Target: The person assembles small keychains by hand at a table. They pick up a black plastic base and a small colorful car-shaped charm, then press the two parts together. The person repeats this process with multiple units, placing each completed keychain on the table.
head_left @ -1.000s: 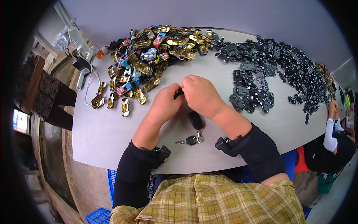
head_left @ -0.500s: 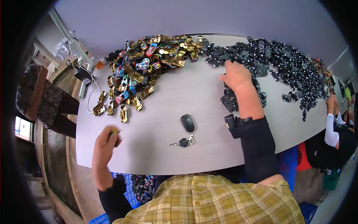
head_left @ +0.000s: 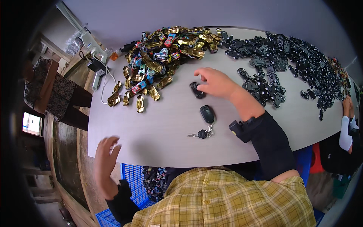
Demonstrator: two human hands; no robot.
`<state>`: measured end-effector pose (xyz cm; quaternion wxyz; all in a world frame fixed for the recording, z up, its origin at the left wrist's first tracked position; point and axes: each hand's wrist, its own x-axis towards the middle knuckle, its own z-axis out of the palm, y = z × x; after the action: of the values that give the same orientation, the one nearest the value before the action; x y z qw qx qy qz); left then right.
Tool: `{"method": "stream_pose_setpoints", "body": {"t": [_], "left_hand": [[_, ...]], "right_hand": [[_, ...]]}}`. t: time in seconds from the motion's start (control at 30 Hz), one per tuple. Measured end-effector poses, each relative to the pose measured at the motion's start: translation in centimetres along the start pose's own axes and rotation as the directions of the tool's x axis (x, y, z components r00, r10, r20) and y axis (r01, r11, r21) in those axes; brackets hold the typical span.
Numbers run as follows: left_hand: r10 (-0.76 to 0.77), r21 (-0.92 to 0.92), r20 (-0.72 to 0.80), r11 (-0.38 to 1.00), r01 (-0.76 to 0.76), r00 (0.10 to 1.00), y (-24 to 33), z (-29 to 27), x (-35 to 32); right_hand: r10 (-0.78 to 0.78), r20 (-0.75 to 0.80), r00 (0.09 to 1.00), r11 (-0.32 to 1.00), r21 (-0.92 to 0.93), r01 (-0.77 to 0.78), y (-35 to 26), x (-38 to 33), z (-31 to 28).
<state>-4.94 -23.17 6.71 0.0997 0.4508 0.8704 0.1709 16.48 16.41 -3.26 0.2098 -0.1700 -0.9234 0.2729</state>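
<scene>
Small black plastic toy-car chassis [head_left: 197,90] on the grey bench [head_left: 159,128], pinched at the fingertips of the right hand [head_left: 214,82].

The chassis touches the bench between the heap of gold and multicoloured toy-car bodies [head_left: 162,56] and the spread of black chassis parts [head_left: 280,64]. A black car key fob with keys on a ring [head_left: 206,120] lies just beside it, toward the person. The left hand [head_left: 104,160] is spread, fingers apart, holding nothing, at the bench's near-left edge above a blue plastic crate [head_left: 132,181].

A single head-worn fisheye view looks steeply down from close above the grey table [head_left: 151,125], edges bowing, the person's own checked shirt [head_left: 234,200] filling the lower rim.
</scene>
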Motion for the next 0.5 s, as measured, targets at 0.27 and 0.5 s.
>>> {"method": "stream_pose_setpoints", "body": {"t": [0.27,0.5], "left_hand": [[0.516,0.171,-0.077,0.85,-0.498,0.853,8.6,6.6,15.6],[0.48,0.399,-0.004,0.805,-0.439,0.877,10.8,10.8,19.9]], "right_hand": [[0.202,0.076,0.976,0.892,0.398,-0.216,0.5,-0.7,0.2],[0.145,-0.026,0.989,0.908,0.4,-0.123,0.6,-0.9,0.6]]}}
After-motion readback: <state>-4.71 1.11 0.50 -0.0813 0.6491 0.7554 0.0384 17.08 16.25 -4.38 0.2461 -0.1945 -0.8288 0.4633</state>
